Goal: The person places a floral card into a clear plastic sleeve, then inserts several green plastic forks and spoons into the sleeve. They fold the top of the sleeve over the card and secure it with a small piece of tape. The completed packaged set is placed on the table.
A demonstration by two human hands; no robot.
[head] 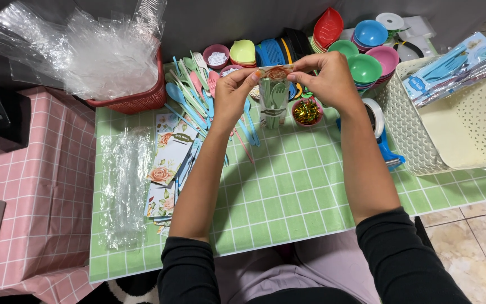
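Left hand [233, 90] and right hand [326, 79] pinch the top of a clear bag [274, 98]. Green cutlery shows inside, under a flowery card.

Bright even overhead light, soft shadows, glare on clear plastic bags [94, 53], sharp focus, slight edge distortion

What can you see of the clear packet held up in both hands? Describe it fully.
The clear packet is a narrow, glossy plastic sleeve hanging upright above the green checked table. Pale green plastic cutlery shows inside, and a floral card header runs along its top edge. The left hand and right hand pinch that top edge from either side; nothing else touches it.
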